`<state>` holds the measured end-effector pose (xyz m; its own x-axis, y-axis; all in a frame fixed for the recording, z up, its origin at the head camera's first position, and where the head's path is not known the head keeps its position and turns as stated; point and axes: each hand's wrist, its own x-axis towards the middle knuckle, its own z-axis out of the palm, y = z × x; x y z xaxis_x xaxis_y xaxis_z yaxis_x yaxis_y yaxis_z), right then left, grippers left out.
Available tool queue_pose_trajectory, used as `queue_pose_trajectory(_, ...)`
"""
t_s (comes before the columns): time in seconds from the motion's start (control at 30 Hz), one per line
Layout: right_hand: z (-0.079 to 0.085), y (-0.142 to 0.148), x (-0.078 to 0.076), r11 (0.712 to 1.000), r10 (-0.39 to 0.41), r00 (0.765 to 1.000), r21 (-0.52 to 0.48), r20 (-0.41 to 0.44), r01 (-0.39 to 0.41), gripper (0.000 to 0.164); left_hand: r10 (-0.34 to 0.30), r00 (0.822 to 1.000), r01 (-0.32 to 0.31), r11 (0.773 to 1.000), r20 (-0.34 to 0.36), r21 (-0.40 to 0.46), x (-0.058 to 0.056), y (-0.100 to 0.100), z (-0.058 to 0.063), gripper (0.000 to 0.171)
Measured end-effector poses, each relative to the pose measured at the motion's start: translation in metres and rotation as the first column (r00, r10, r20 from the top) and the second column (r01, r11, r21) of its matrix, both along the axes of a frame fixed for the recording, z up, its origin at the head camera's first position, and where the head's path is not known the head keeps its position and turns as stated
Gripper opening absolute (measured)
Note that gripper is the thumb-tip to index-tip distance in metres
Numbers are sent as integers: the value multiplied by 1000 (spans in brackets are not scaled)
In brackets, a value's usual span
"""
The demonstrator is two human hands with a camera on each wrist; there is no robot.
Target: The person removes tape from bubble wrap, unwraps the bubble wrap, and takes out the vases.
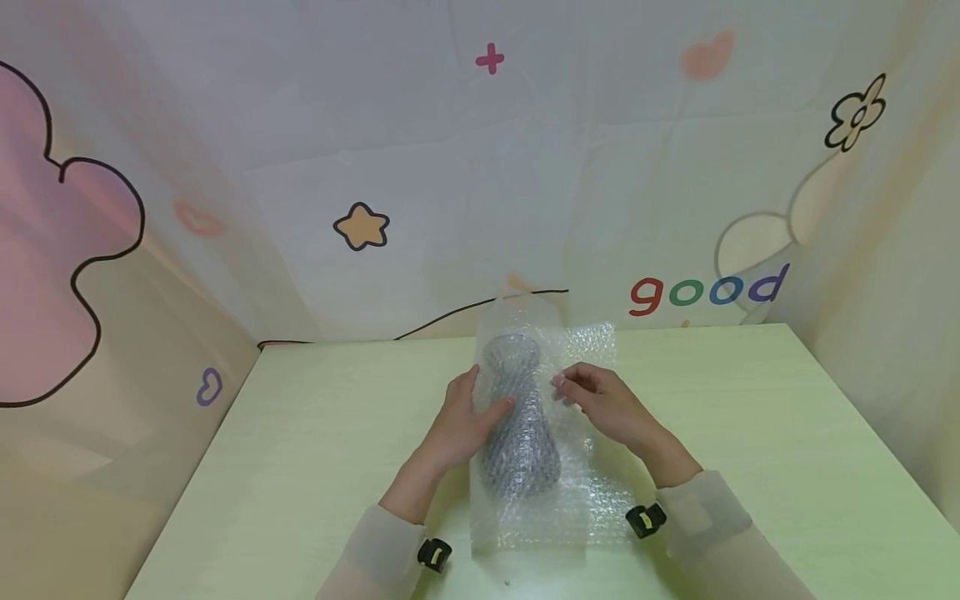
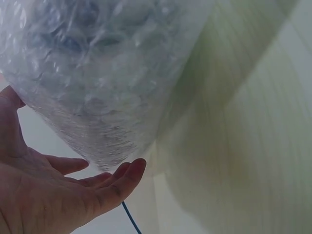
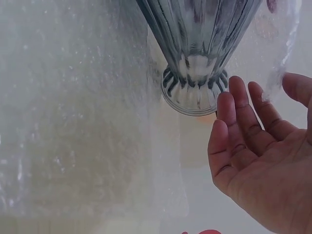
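A fluted, tinted glass vase (image 1: 521,454) lies under a layer of clear bubble wrap (image 1: 603,512) in the head view. My left hand (image 1: 459,427) grips the covered vase from the left, thumb across its front. Seen from the left wrist, fingers (image 2: 124,183) curve round the bubbly outside of the wrap (image 2: 112,92). To the right of the vase, my right hand (image 1: 613,410) pinches an edge of the wrap between thumb and fingertips. The right wrist view shows the vase's flared glass end (image 3: 192,95) uncovered, close to the right fingers (image 3: 256,131).
The pale green tabletop (image 1: 322,467) extends to both sides. Behind it hangs a printed cloth backdrop (image 1: 450,167) with a star and the word "good". Each sleeve carries a small black device (image 1: 646,520) near the cuff.
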<state>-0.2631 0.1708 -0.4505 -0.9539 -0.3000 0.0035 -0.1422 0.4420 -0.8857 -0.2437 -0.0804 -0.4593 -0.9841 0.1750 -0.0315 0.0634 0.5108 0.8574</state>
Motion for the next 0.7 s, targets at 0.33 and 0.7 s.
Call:
queue_pose_trajectory(0.33,5,-3,2,1000,-6,1000,-8,-16,6,37,-4,1000,4,1000,2,-18,1,-1,4,93)
queue_pose_trajectory(0.7,6,-7,2,1000,-14,1000,-21,-17,13,36,-14,1000,12,997,-19,-74,4,-1,12,90)
